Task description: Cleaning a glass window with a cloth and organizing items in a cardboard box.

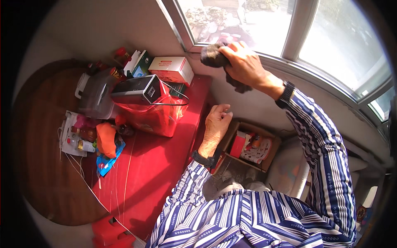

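Note:
My right hand (pixel 244 66) is closed around a crumpled dark grey-brown cloth (pixel 215 56), up against the lower frame of the window (pixel 240 25). Part of the cloth hangs below the palm, beside the wall. Lower and to the left, my left hand (pixel 217 124) hovers between the red table's edge and an open cardboard box. Its fingers are loosely bent, a gap shows by the thumb, and nothing appears held. Both wrists wear dark bands.
On the red table (pixel 144 165) stand a red plastic bag (pixel 161 118) holding a black device, a white-and-red carton (pixel 171 69) and a clear plastic bin (pixel 97 95). A round brown wooden board (pixel 45 165) lies left. The cardboard box (pixel 266 165) holds packets below the window.

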Demonstrator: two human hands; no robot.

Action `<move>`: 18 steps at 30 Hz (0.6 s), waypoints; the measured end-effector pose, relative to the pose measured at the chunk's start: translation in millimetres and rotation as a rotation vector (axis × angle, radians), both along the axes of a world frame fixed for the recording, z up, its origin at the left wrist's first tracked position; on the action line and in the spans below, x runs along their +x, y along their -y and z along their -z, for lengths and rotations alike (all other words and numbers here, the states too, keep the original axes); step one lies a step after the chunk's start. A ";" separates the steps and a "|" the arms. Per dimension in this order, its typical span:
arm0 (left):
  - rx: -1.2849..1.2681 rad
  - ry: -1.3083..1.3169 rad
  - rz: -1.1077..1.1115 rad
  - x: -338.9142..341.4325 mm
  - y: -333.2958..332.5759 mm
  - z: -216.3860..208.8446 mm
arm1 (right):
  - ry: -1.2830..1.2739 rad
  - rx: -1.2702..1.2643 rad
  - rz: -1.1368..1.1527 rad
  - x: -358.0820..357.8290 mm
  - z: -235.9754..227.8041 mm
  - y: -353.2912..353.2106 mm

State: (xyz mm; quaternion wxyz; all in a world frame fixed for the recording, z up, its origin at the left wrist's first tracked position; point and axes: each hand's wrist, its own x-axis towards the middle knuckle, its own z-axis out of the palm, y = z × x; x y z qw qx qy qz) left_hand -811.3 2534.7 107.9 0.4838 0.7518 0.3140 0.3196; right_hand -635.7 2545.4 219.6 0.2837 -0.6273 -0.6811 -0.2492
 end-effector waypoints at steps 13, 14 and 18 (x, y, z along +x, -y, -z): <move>0.412 0.167 -0.099 10.3 -105.4 -45.4 | 0.109 -0.070 0.049 9.2 17.6 -48.1; 0.343 0.248 -0.028 24.8 -120.1 -54.6 | 0.106 -0.029 0.053 22.6 21.9 -39.4; 0.903 -0.098 0.059 63.3 -172.5 -61.0 | 0.017 -0.282 0.238 31.0 13.1 18.4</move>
